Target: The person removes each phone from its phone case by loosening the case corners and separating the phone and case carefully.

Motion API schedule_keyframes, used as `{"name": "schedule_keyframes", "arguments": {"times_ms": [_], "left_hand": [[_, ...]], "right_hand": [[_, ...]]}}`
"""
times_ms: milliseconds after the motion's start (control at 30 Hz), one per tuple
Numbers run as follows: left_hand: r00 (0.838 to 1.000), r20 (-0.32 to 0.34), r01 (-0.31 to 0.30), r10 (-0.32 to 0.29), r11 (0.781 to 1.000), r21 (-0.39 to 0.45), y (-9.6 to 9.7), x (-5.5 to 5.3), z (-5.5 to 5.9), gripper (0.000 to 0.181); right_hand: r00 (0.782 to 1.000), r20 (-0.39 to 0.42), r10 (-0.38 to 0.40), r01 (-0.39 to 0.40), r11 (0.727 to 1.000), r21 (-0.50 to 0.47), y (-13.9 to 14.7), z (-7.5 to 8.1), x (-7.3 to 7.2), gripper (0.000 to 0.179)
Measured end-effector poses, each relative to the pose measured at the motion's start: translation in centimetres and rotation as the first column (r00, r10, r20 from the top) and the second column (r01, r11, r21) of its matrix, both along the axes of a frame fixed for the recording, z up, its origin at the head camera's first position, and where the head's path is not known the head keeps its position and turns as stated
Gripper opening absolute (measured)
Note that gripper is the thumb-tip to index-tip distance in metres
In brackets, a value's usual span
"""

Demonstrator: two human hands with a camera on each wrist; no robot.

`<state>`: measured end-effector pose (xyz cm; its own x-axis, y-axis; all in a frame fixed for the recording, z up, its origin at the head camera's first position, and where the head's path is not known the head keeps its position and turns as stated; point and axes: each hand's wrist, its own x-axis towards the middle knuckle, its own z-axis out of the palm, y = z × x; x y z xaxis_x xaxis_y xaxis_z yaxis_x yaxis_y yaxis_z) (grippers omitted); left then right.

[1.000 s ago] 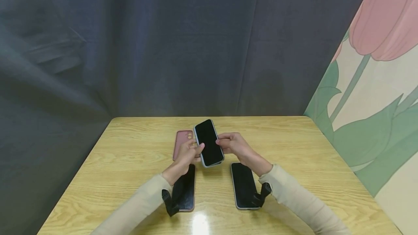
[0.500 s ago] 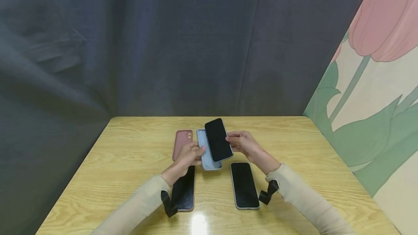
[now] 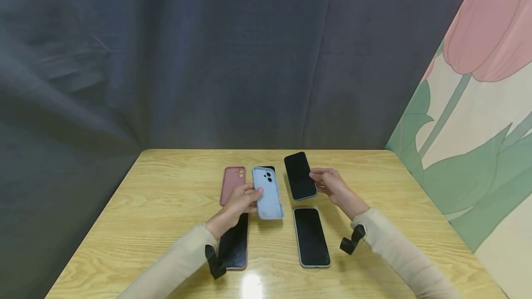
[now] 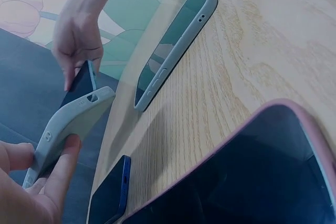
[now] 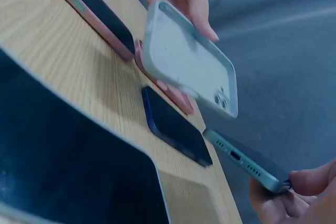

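Note:
My left hand (image 3: pixel 240 201) pinches a light blue phone case (image 3: pixel 268 195) by its left side, its hollow inside turned up. To the right, my right hand (image 3: pixel 332 187) holds a bare black-screened phone (image 3: pixel 300 175) by its right edge above the table. The case and this phone are apart. Under the case, a dark blue phone (image 5: pixel 176 127) lies on the table, mostly hidden in the head view. Left of the case lies a pink phone case (image 3: pixel 232 181), partly behind my left hand.
Nearer me, a phone in a pink case (image 3: pixel 234 243) lies partly beneath my left wrist. A phone in a pale case (image 3: pixel 311 239) lies to its right. The wooden table (image 3: pixel 166 188) ends at a dark curtain (image 3: pixel 249 59), with a flower-painted wall (image 3: pixel 478 151) at right.
The phone has come out of the light blue case and moved right in my right hand. The case stays in my left hand, now fully uncovered. The phones near me have not moved.

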<state>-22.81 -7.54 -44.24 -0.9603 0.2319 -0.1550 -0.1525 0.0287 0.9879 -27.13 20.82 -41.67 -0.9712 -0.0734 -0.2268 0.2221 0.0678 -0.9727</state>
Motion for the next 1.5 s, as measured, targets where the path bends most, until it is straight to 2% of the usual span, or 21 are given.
{"name": "schedule_keyframes", "arguments": {"times_ms": [333,600,1100,1333,1500], "left_hand": [[1.000,0.009,0.004,-0.004,1.000,-0.007,-0.1,-0.2,-0.2,0.044],[1.000,0.008,0.010,-0.010,1.000,-0.012,0.0,-0.1,-0.1,0.046],[0.999,0.037,-0.024,0.024,1.000,-0.005,0.5,-0.4,-0.3,0.048],[0.999,0.031,-0.039,0.039,0.999,-0.018,0.5,-0.2,-0.1,0.051],[0.999,0.024,-0.045,0.046,0.999,-0.022,0.5,-0.3,-0.1,0.052]], "right_hand": [[1.000,-0.012,-0.004,0.005,0.999,0.053,4.7,-0.1,0.0,0.048],[0.998,0.031,-0.047,0.044,0.995,0.085,6.8,-1.0,0.0,0.048],[0.997,0.066,-0.043,0.036,0.994,0.105,8.2,-2.4,-0.2,0.042],[0.997,0.055,-0.054,0.043,0.983,0.179,8.4,-2.4,-0.2,0.040],[0.999,0.033,-0.038,0.028,0.963,0.269,8.2,-2.1,0.2,0.041]]}}
